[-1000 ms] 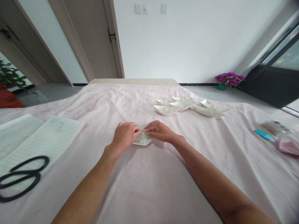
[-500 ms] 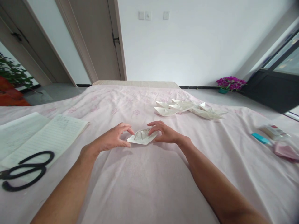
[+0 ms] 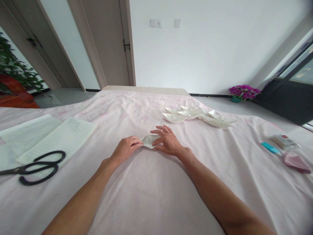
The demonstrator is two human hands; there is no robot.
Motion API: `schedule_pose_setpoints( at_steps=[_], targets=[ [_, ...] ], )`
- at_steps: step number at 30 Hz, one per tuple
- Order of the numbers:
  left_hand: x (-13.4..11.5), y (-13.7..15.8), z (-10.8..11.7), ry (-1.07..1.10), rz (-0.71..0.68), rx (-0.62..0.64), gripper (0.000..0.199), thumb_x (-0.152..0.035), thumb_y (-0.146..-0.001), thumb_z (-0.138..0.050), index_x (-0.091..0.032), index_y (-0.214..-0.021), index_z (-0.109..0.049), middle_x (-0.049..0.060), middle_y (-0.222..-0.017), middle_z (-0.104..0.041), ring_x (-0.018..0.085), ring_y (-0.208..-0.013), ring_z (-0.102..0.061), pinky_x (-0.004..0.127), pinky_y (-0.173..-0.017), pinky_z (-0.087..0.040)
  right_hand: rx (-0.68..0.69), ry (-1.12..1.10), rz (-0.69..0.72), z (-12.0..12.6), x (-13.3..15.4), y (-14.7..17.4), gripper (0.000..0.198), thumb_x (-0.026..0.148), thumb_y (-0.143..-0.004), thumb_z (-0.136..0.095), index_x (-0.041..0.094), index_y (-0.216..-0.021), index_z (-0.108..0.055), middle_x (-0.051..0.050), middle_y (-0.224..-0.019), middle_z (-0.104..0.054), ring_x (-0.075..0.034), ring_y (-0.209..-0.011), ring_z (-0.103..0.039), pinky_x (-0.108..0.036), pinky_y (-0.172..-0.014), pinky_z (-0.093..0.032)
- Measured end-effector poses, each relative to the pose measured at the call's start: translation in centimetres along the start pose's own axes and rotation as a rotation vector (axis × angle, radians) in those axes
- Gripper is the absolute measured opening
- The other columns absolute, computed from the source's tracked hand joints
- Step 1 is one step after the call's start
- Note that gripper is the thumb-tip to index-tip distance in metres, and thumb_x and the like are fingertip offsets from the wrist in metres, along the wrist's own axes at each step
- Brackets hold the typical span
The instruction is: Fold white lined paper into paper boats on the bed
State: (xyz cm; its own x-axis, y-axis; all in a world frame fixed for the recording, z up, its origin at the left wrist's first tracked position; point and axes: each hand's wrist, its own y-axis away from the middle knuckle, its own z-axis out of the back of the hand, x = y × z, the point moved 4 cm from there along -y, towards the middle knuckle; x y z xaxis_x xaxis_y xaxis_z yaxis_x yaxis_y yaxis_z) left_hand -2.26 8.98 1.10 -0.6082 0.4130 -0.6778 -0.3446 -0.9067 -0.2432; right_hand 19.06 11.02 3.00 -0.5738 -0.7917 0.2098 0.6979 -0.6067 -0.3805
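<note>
A folded paper boat [image 3: 148,141] with writing on it lies between my hands, over the middle of the pink cloth. My left hand [image 3: 127,148] pinches its left tip between thumb and fingers. At the other end, the thumb and index finger of my right hand [image 3: 168,140] are closed on the boat's right part, while the other fingers are raised and spread. That right end is hidden behind my fingers. Beyond my right hand, several finished-looking white paper boats [image 3: 195,114] stand bunched together.
On the left lie an open lined notebook [image 3: 58,137] and black-handled scissors [image 3: 41,168], partly over the pages. To the right are a blue object [image 3: 270,148], a clear-wrapped pack [image 3: 285,142] and a pink item [image 3: 296,162]. A pink floral cloth [image 3: 151,192] covers the surface.
My left hand has gone from spread fingers beside the boat to a pinch on its left tip. My right hand has shifted over the boat's right end. The view has tilted slightly.
</note>
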Motion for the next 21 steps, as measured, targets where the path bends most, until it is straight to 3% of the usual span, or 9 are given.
schedule_pose_setpoints(
  at_steps=[5, 15, 21],
  targets=[
    [0.9, 0.5, -0.4, -0.011, 0.014, -0.093, 0.024, -0.037, -0.09, -0.054, -0.021, -0.086, -0.071, 0.001, -0.09, -0.072, 0.016, -0.081, -0.065, 0.024, -0.074, -0.046, -0.034, -0.006, -0.051, -0.2, 0.0, -0.1, 0.01, 0.036, -0.084, -0.068, 0.031, -0.085, -0.077, 0.001, -0.131, -0.059, -0.029, -0.131, -0.041, -0.054, -0.112, -0.021],
    [1.1, 0.6, -0.1, -0.062, 0.051, -0.117, 0.023, -0.033, -0.086, -0.054, -0.018, -0.074, -0.067, 0.001, -0.078, -0.069, 0.014, -0.071, -0.061, 0.023, -0.068, -0.042, -0.026, -0.066, -0.137, -1.2, -0.6, -0.4, 0.011, 0.033, -0.083, -0.067, 0.029, -0.085, -0.077, 0.0, -0.125, -0.062, -0.029, -0.129, -0.042, -0.048, -0.107, -0.029],
    [1.2, 0.6, -0.1, -0.078, 0.104, -0.125, 0.024, -0.036, -0.084, -0.054, -0.018, -0.075, -0.067, 0.0, -0.076, -0.069, 0.014, -0.068, -0.06, 0.023, -0.064, -0.041, -0.075, -0.067, -0.212, -1.3, -0.7, -0.1, 0.007, 0.034, -0.08, -0.071, 0.028, -0.079, -0.076, -0.001, -0.114, -0.066, -0.026, -0.115, -0.051, -0.043, -0.099, -0.038]
  ],
)
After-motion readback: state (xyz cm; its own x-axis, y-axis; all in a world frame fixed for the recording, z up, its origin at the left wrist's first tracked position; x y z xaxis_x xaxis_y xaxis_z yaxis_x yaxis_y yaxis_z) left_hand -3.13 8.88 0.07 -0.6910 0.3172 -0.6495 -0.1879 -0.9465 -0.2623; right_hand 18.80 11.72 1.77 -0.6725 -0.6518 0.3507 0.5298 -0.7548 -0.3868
